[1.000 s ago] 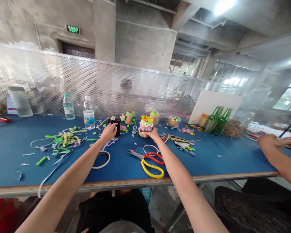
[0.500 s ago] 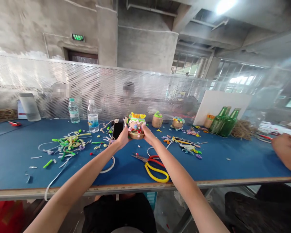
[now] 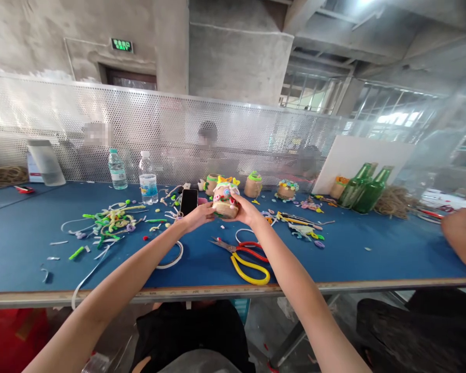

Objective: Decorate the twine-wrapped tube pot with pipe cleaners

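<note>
Between my two hands is a small twine-wrapped jar (image 3: pixel 226 208), trimmed with yellow and green fuzzy pieces on top and red, pink and blue bits round its side. It tilts a little above the table. My left hand (image 3: pixel 200 215) grips its lower left side, and my right hand (image 3: pixel 244 209) holds its right side; some fingertips are hidden behind it. A black phone (image 3: pixel 189 201) lies just beyond my left hand. Scissors (image 3: pixel 252 260) with red and yellow handles rest below my right hand, beside a loop of white cord (image 3: pixel 175 261).
More decorated jars, one with a green top (image 3: pixel 253 185) and one with flowers (image 3: pixel 286 190), stand at the back. Colourful scraps (image 3: pixel 112 221) lie left. Water bottles (image 3: pixel 148 184), green glass bottles (image 3: pixel 353 189) and a perforated screen (image 3: pixel 159 129) line the rear. Another person's hand (image 3: pixel 462 230) is right.
The jar has moved slightly right and now tilts, uncovering another jar behind it. My left hand has shifted lower on its side. The camera view has dipped a little.
</note>
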A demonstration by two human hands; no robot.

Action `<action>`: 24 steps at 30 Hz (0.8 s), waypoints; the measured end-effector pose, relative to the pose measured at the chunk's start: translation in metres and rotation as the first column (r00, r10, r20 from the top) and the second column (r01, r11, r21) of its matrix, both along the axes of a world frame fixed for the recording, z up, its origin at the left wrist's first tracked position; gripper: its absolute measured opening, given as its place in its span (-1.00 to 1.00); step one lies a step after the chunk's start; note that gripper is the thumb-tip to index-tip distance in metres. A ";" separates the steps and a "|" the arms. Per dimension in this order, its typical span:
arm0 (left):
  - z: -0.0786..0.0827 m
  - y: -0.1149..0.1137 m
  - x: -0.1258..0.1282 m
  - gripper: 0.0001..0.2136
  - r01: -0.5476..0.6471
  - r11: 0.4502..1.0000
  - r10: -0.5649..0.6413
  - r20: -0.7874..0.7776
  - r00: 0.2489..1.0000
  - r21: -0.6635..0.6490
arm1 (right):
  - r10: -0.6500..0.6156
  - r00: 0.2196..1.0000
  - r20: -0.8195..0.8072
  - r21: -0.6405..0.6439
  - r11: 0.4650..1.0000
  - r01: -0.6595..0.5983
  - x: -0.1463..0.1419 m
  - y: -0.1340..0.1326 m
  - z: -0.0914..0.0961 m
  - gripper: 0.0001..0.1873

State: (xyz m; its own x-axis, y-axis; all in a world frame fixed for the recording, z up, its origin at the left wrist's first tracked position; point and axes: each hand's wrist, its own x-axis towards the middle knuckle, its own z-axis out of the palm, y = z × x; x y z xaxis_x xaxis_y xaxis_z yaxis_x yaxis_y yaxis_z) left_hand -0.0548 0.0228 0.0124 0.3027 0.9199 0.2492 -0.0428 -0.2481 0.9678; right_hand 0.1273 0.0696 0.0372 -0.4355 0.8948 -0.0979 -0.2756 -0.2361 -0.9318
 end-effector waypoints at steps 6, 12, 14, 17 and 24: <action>-0.005 0.002 0.012 -0.61 -0.347 0.899 0.374 -0.055 0.926 0.265 | -0.014 0.999 -0.042 -0.088 0.996 0.010 0.003 -0.001 0.005 -0.61; -0.002 -0.002 0.018 -0.89 -0.457 0.728 0.580 -0.103 0.808 0.511 | -0.052 0.999 -0.013 -0.143 0.989 0.050 0.000 -0.003 0.003 -0.48; -0.002 -0.002 0.019 -0.88 -0.433 0.714 0.585 -0.130 0.800 0.551 | -0.045 0.999 -0.004 -0.154 0.987 0.043 0.002 -0.003 0.004 -0.48; -0.003 -0.001 0.019 -0.88 -0.407 0.697 0.590 -0.151 0.793 0.590 | -0.039 0.999 0.023 -0.195 0.980 0.042 0.006 -0.003 0.005 -0.47; 0.006 -0.003 0.018 -0.91 -0.421 0.648 0.619 -0.117 0.776 0.634 | -0.039 0.999 -0.009 -0.270 0.962 0.035 0.003 -0.001 0.004 -0.48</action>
